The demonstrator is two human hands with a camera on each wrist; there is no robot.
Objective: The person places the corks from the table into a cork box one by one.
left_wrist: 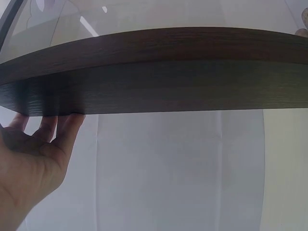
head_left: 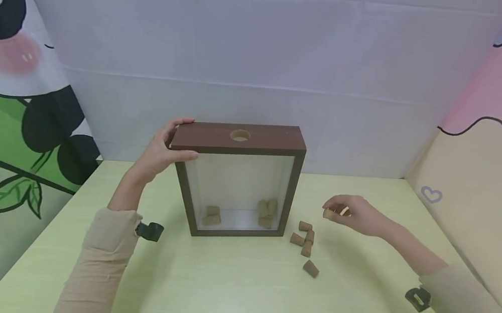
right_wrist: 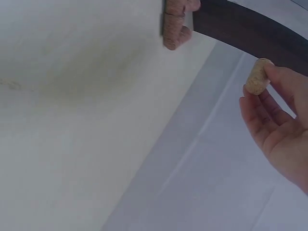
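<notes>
- Left hand [head_left: 160, 153] gripping the top left corner of the upright dark-brown wooden shadow-box frame with a clear front pane [head_left: 290, 190], thumb on the front edge and fingers over the top; seen from the left wrist view as fingers [left_wrist: 45, 127] pressed up against the frame's underside edge.
- Right hand [head_left: 354, 214] to the right of the frame, raised off the table, pinching one small tan cork stopper [head_left: 328, 214] at the fingertips (the right wrist view shows it clearly between thumb and forefinger [right_wrist: 257, 83]).
- Round hole [head_left: 240, 136] cut in the middle of the frame's top edge.
- Several corks already lying inside the frame [head_left: 265, 213], in two small heaps on its floor.
- Four loose corks [head_left: 305, 242] on the pale yellow-green table [head_left: 229, 285], just right of the frame's lower right corner.
- Held cork: likely light, dry, slightly springy and grippy, prone to rolling once let go; best pinched across its sides, leaving one end free.
- Frame: stiff but likely top-heavy on its narrow base, its pane probably fragile; best steadied at the wooden rim, not the pane.
</notes>
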